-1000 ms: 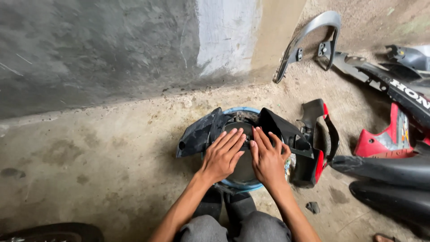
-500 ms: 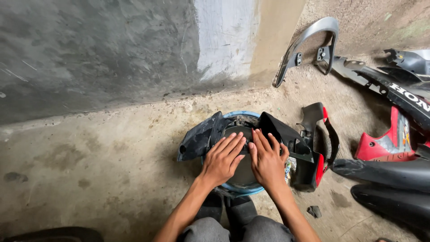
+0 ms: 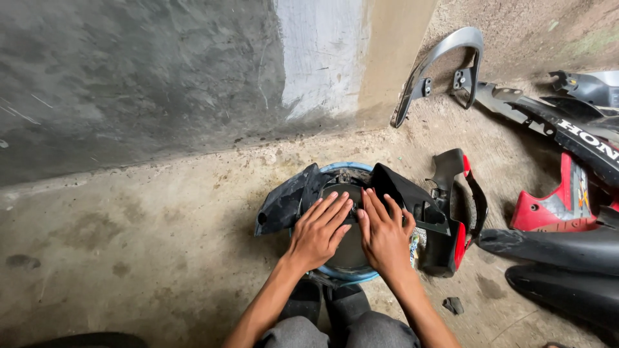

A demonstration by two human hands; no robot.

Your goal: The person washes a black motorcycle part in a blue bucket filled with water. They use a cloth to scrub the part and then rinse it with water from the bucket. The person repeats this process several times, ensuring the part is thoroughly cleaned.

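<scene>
Head view looks down on a rough grey concrete wall (image 3: 129,71) with a pale whitewashed stripe, and below it the stained concrete floor (image 3: 129,219) where you are crouched. To your right lies a heap of motorcycle body parts: glossy black plastic fairing panels (image 3: 561,258), a long black panel with white lettering (image 3: 574,132) by the right edge, and a red plastic cover piece (image 3: 554,206) between them. Farther back, a curved silver metal grab rail (image 3: 445,55) leans against the base of the wall.

Straight ahead of you, on the floor, sits the black moulded plastic headlight housing (image 3: 348,206), spread open over a round blue-rimmed basin (image 3: 351,274); only the blue edge shows at front and back. Just beside it on the right stands a black and red plastic panel (image 3: 451,225), touching or nearly touching the housing. A small dark fragment (image 3: 453,305) lies apart on the floor near your right knee.

Your left hand (image 3: 317,233) lies flat on the middle of the housing, fingers (image 3: 335,209) straight and close together, gripping nothing. Your right hand (image 3: 385,233) rests beside it, thumbs nearly meeting, its fingers (image 3: 380,206) slightly spread and pressed palm-down on the same dark surface, also holding nothing.
</scene>
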